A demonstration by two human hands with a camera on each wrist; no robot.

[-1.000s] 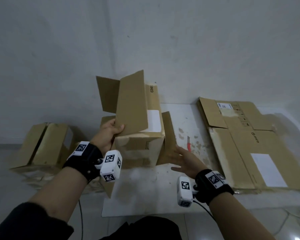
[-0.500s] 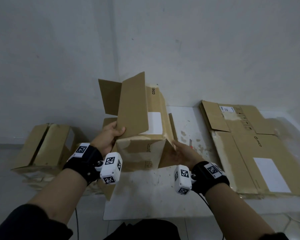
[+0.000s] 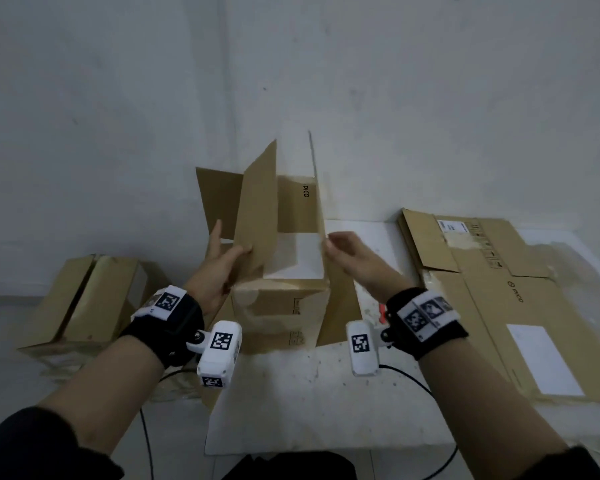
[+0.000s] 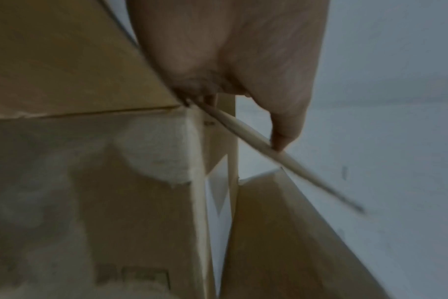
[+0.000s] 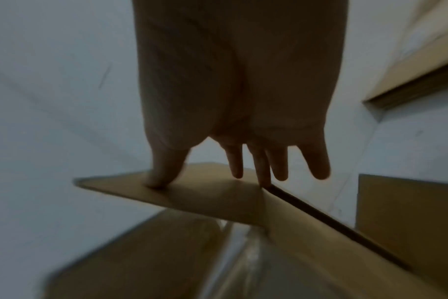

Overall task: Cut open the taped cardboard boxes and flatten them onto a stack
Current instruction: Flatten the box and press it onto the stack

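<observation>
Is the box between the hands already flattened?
No. The box stands with its flaps sticking up, the left hand gripping one; flattened boxes lie to its right.

Dim, flat, grey-blue light fills the room, with soft shadows against the far wall (image 3: 430, 98). The head view bends outward at its edges. Both wrist views are grainy and motion-blurred, the hands dark and the cardboard (image 4: 64, 60) smeared.

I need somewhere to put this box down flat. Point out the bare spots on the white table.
Bare: the near strip of the white table, bordered by the upright brown cardboard box and the stack of flattened brown cardboard. Crowded: the right side under that stack; a red-handled tool lies between.
</observation>
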